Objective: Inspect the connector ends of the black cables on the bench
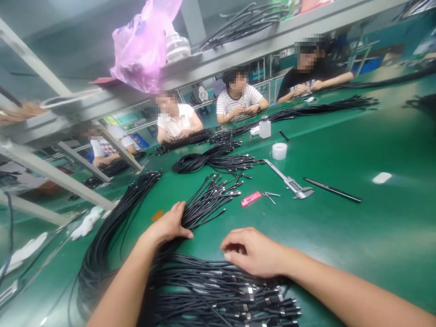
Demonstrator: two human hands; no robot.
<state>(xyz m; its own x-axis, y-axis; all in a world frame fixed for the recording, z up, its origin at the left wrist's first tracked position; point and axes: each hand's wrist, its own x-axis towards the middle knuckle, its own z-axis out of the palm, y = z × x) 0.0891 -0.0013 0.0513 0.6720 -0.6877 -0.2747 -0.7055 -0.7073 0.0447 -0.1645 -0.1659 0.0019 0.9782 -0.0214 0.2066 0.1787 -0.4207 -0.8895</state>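
Note:
My left hand [170, 222] is wrapped over a bundle of black cables [204, 200], thumb on the near side. The bundle's metal-tipped ends fan out beyond it to the right. My right hand [254, 252] hovers at or rests on the far edge of a larger pile of black cables [211, 295]; contact is unclear. Its fingers are loosely curled, with a gap to the thumb and nothing visible between them. Silver connectors show at the pile's right end. Left of my left arm, a long cable bundle [102, 245] curves away across the green table [340, 236].
A digital caliper [289, 181], black tweezers-like tool [332, 190], pink lighter-like item [251, 199], clear tape roll [279, 151] and white bottle [265, 128] lie ahead. A metal shelf frame [61, 179] stands left, overhead too. Several people sit across the table handling cables.

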